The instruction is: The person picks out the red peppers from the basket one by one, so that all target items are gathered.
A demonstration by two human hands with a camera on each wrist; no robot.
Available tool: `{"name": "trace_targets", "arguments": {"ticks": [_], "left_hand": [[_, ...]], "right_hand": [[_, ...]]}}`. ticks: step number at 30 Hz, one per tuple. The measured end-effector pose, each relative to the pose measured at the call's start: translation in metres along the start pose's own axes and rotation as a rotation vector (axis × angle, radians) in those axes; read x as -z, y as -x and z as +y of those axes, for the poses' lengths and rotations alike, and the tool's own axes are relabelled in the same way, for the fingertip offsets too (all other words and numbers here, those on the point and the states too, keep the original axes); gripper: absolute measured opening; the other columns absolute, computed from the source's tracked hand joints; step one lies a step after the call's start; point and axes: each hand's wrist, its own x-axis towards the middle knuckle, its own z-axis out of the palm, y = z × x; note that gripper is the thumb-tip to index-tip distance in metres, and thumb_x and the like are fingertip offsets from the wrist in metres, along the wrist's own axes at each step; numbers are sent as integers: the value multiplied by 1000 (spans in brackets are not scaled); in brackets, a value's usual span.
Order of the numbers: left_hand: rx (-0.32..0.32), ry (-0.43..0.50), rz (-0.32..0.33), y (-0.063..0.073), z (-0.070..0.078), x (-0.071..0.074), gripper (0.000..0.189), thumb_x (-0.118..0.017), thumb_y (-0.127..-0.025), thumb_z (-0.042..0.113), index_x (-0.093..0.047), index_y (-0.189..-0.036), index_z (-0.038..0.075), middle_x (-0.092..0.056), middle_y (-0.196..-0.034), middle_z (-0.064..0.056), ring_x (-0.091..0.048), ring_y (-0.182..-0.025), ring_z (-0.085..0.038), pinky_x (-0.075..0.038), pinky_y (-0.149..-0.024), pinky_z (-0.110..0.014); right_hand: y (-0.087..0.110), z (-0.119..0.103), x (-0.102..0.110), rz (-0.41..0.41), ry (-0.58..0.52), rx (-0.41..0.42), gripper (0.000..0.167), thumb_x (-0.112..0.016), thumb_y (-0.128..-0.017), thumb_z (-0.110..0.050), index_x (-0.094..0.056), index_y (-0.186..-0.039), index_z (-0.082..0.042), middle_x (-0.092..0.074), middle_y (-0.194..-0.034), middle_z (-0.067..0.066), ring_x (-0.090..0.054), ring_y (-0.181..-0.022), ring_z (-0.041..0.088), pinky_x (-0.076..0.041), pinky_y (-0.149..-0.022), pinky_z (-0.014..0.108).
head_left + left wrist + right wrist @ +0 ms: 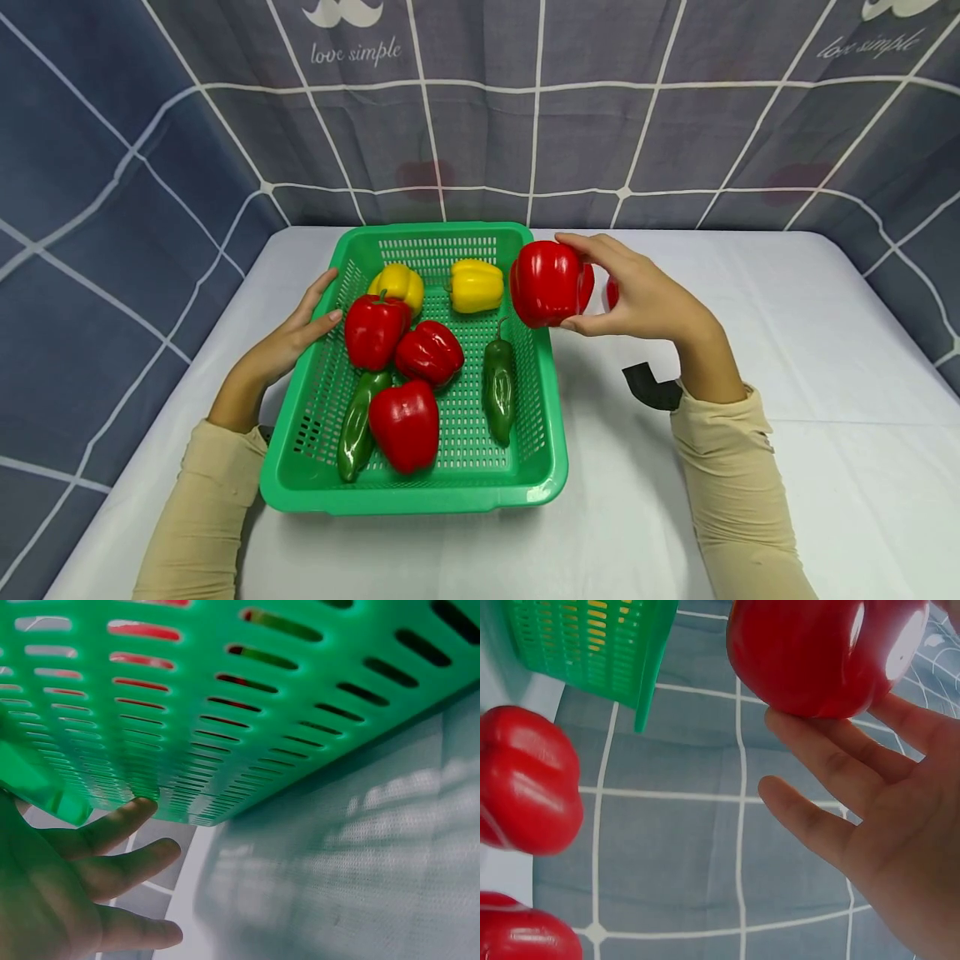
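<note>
Pepper (546, 287) lies left of the right hand (647, 296), pinched in its fingers, near the basket's (405, 500) right rim; left hand (281, 348), fingers spread, touches the opposite rim.

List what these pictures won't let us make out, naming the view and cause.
Head: most of the red pepper behind the right hand, which blocks it.
Left wrist: peppers, mostly blocked by the green basket, showing only as slivers.
Right wrist: upper part of the held pepper, cut off by the top edge.
</note>
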Motion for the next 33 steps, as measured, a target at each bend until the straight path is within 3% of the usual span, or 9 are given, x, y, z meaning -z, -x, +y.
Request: {"name": "trace_targets", "arguments": {"ticks": [6,16,24,33], "left_hand": [[-5,-6,-1,-1,1,0,66,-38,-97,23,6,-147,28,15,-152,1,17,-138,-27,5,-101,-68],[-7,-20,9,0,0,0,66,-38,-97,22,5,-147,28,14,-153,1,17,-138,-27,5,-100,-69],[-9,-12,7,-1,0,0,66,-38,-97,22,5,-147,28,14,-153,2,17,-138,-26,5,-101,-68],[-4,-12,11,0,-1,0,66,-38,-97,22,5,-147,28,13,-153,2,16,-138,-26,4,-101,-68]], "right_hand": [[5,8,7,0,13,-34,82,-80,-65,-15,-39,-136,-9,-53,-119,7,-50,-102,15,-50,-66,25],[10,16,20,5,-9,-179,81,-78,-67,-14,-38,-138,-13,-51,-115,8,-47,-106,21,-50,-76,44],[14,18,27,-3,-47,-253,81,-76,-69,-14,-37,-139,-19,-49,-120,8,-46,-111,25,-49,-80,51],[17,23,31,7,-41,-271,80,-77,-69,-18,-38,-139,-20,-48,-122,8,-44,-114,25,-45,-86,53]]}}
